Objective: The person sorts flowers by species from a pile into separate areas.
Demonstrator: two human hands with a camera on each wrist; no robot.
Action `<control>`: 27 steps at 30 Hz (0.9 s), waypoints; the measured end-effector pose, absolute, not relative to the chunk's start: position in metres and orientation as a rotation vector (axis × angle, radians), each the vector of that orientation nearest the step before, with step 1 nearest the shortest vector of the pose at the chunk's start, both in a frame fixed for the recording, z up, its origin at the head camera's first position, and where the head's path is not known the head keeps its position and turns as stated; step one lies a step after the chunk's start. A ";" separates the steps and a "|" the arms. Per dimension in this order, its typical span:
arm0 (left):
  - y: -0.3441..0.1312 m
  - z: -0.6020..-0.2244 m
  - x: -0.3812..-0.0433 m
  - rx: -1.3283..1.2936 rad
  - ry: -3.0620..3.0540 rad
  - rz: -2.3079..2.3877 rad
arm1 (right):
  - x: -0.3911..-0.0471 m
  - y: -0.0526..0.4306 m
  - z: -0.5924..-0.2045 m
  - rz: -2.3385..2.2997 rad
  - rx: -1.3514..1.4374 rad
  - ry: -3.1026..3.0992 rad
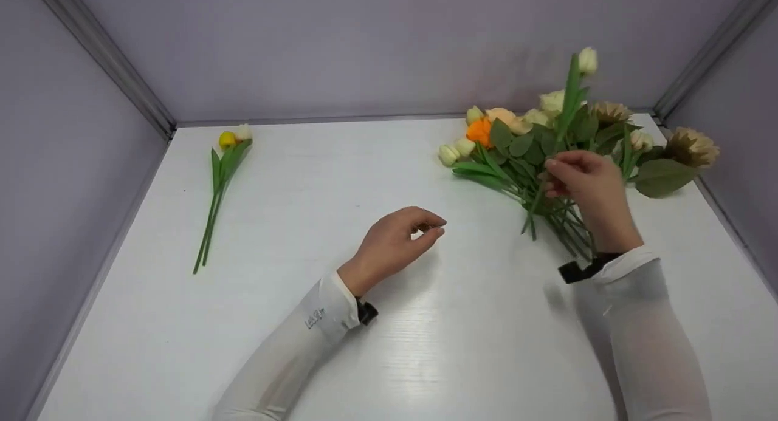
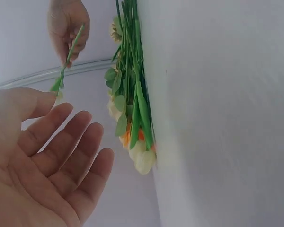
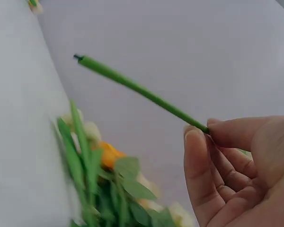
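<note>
My right hand (image 1: 592, 187) pinches the green stem (image 3: 146, 93) of a white tulip (image 1: 588, 61) between thumb and forefinger. The tulip's bloom points up toward the back wall, and its bare stem end sticks out past the fingertips in the right wrist view. Behind and below that hand lies a pile of flowers (image 1: 529, 141) with orange, cream and tan blooms, green leaves and bundled stems. My left hand (image 1: 398, 242) hovers over the middle of the table with nothing in it, its fingers relaxed and parted from the thumb in the left wrist view.
On the left of the white table (image 1: 292, 202) lie two tulips, one yellow (image 1: 227, 140) and one white (image 1: 244, 132), their stems side by side. Pale walls enclose the table at the back and both sides. A large tan bloom (image 1: 693, 147) overhangs the right edge.
</note>
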State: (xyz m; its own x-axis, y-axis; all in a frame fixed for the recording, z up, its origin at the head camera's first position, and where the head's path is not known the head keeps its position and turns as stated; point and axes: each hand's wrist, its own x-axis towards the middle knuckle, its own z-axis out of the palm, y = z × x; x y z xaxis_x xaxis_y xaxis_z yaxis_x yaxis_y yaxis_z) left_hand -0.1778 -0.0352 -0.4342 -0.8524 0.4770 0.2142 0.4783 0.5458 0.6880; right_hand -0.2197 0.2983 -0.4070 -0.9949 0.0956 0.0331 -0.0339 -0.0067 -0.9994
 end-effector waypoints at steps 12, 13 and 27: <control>-0.022 -0.447 -0.176 -0.703 -2.793 -1.879 | -0.205 0.209 -0.438 2.459 0.230 -2.135; -0.022 -0.448 -0.176 -0.696 -2.798 -1.900 | -0.204 0.207 -0.439 2.472 0.243 -2.131; -0.019 -0.454 -0.176 -0.609 -2.743 -2.146 | -0.202 0.195 -0.439 2.518 0.321 -2.152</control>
